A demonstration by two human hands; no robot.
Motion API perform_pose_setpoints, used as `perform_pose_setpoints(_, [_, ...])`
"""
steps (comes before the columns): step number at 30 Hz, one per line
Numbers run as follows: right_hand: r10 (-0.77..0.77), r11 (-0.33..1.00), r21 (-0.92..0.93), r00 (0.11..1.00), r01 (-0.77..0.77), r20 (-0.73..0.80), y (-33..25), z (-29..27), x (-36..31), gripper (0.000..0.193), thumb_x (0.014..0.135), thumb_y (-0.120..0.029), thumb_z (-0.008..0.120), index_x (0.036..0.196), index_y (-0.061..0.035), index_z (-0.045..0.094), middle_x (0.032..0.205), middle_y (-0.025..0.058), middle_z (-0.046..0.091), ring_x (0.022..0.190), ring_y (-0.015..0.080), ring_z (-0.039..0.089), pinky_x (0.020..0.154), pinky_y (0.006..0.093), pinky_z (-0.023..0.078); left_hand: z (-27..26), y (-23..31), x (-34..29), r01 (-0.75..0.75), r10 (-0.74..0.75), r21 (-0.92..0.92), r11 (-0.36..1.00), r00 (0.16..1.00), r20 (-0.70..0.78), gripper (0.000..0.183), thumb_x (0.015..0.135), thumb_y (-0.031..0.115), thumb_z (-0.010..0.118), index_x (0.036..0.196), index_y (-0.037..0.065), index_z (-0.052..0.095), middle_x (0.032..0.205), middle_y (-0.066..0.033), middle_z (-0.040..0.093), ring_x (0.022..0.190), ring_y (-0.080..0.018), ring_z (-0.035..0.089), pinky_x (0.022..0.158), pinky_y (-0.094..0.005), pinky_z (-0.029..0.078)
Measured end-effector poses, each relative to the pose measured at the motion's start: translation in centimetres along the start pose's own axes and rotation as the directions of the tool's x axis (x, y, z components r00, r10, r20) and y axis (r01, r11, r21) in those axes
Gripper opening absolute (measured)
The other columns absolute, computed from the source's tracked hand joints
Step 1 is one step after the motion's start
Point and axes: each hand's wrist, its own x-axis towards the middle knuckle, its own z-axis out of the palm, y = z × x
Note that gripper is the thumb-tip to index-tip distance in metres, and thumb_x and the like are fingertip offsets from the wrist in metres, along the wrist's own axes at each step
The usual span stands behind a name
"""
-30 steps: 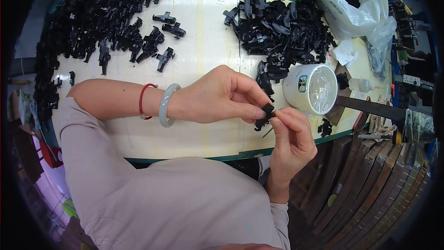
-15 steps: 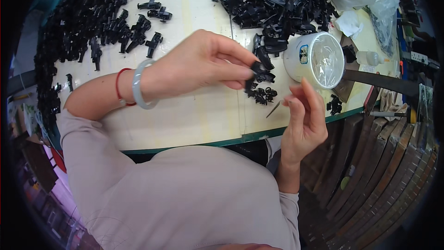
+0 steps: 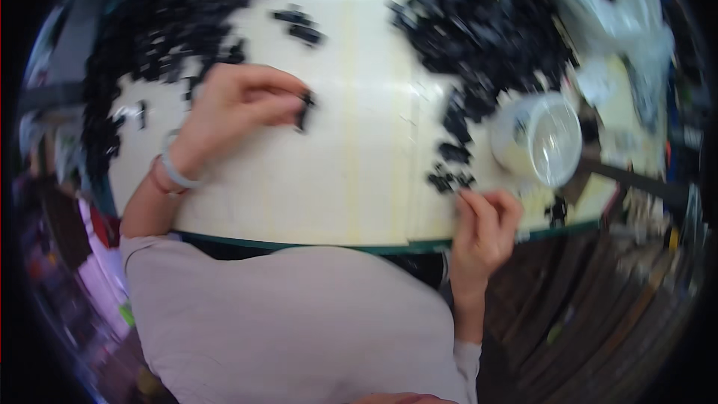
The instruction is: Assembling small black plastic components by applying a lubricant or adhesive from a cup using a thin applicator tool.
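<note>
My left hand (image 3: 238,111) is over the left half of the table, its thumb and fingers pinched on a small black plastic part (image 3: 305,112), blurred by motion. Above it lie a few loose black parts (image 3: 301,26). My right hand (image 3: 486,228) is at the front edge, right of the middle, fingertips drawn together beside a little cluster of tiny black pieces (image 3: 447,181). Whatever those fingertips hold is too small and blurred to make out. Several larger black pieces (image 3: 455,123) trail down from the right-hand heap toward that cluster.
A big heap of black parts (image 3: 179,19) covers the far left, another heap (image 3: 482,34) the far right. A white tub (image 3: 516,138) lies tipped beside the right heap. Clear plastic bags (image 3: 621,7) sit at the back right corner. The pale table (image 3: 359,179) has a green edge.
My left hand has swung left from the right-hand pieces, a black part in its fingers. My right hand's fingertips have come to the tiny pieces. The whole view has shifted.
</note>
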Motion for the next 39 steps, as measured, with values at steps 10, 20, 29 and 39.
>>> perform_pose_setpoints(10, [0.053,0.935,0.355,0.992,-0.011,-0.110,2.3,0.1,-2.7,0.012,0.092,0.001,0.047,0.102,0.0047,0.051,0.108,0.0153,0.054,0.077,0.0155,0.055,0.068,0.0233,0.047,-9.2,-3.1,-6.5,0.006,-0.025,-0.047,0.999,0.913,-0.407,0.019,0.082,0.010,0.066,0.097,-0.002,0.066,0.081,-0.0062,0.067,0.068,-0.0095,0.064,0.059,-0.0199,0.050])
perform_pose_setpoints(20, [0.198,0.849,0.503,0.980,-0.162,-0.020,0.5,0.0,-1.2,0.014,0.091,0.001,0.048,0.100,0.0049,0.058,0.093,0.0084,0.059,0.068,0.0104,0.054,0.066,0.0219,0.047,-17.3,-6.6,-8.1,0.189,-0.064,0.074,0.979,0.635,-0.770,0.017,0.076,0.006,0.069,0.092,0.000,0.068,0.076,-0.0053,0.067,0.057,-0.0097,0.060,0.052,-0.0222,0.046])
perform_pose_setpoints(29, [0.211,0.836,0.512,0.977,-0.198,0.033,0.1,-0.5,-1.6,0.013,0.089,0.003,0.049,0.099,0.0052,0.058,0.099,0.0116,0.056,0.069,0.0139,0.057,0.064,0.0229,0.049,-7.9,-3.0,-0.4,-0.122,0.733,0.932,0.340,0.656,-0.181,0.067,0.081,0.034,0.065,0.137,0.013,0.036,0.141,-0.0126,0.031,0.132,-0.0330,0.025,0.109,-0.0444,0.021])
perform_pose_setpoints(39, [0.231,0.797,0.569,0.973,-0.203,0.023,0.2,-1.2,-2.6,0.012,0.087,0.006,0.051,0.096,0.0061,0.059,0.095,0.0123,0.057,0.068,0.0143,0.058,0.063,0.0231,0.050,-11.9,-2.1,6.7,-0.213,0.657,0.977,0.024,0.739,0.145,0.049,0.090,0.038,0.051,0.134,0.017,0.043,0.138,-0.0118,0.038,0.131,-0.0319,0.027,0.111,-0.0469,0.018])
